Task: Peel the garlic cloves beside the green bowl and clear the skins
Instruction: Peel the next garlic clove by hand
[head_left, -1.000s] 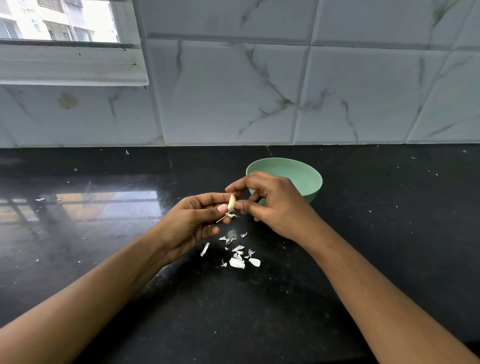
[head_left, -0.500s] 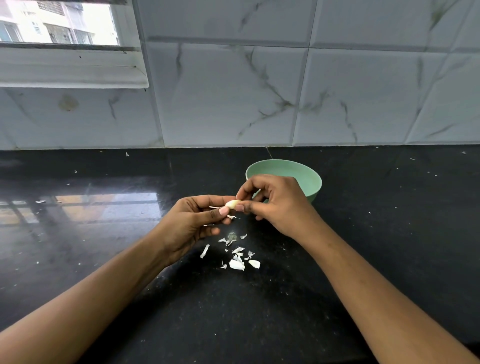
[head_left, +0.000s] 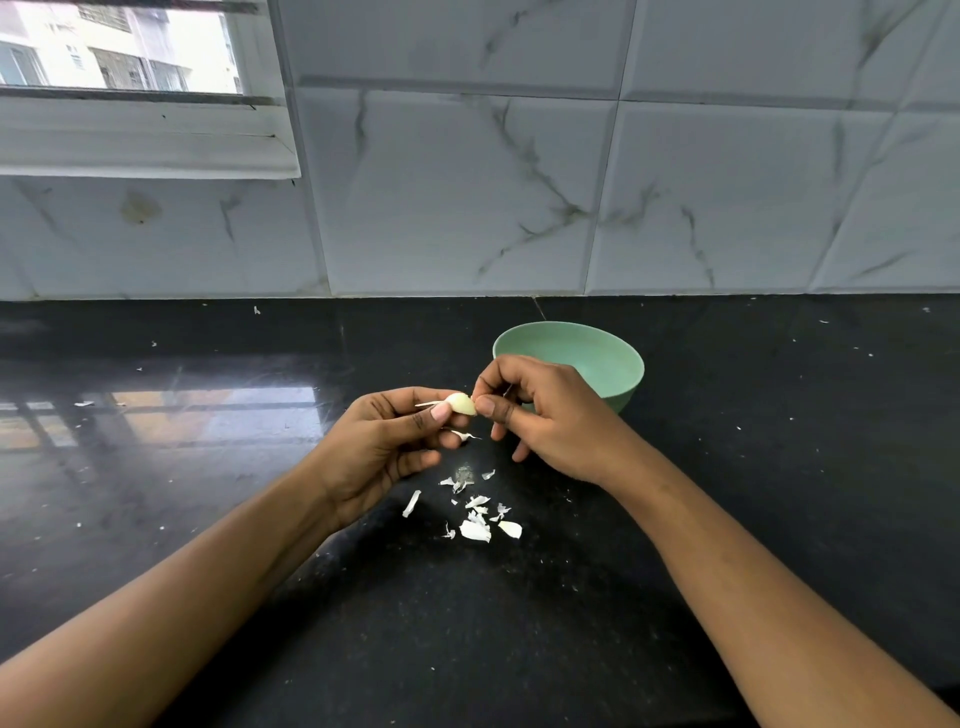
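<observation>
Garlic clove (head_left: 461, 404), smooth and pale, is pinched in the grip of left hand (head_left: 387, 447) and right hand (head_left: 550, 415) above papery white skins (head_left: 475, 530).

A glossy black tabletop (head_left: 779, 519) mirrors daylight on its left side. Behind the tabletop rises a wall (head_left: 467, 197) of white, grey-veined tiles. A white-framed window (head_left: 119, 52) sits above the tabletop's far left.

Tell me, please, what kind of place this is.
Most likely a home kitchen: a polished black countertop meets a marble-look tiled wall, and a garlic clove is held above loose skins near a green bowl.
</observation>
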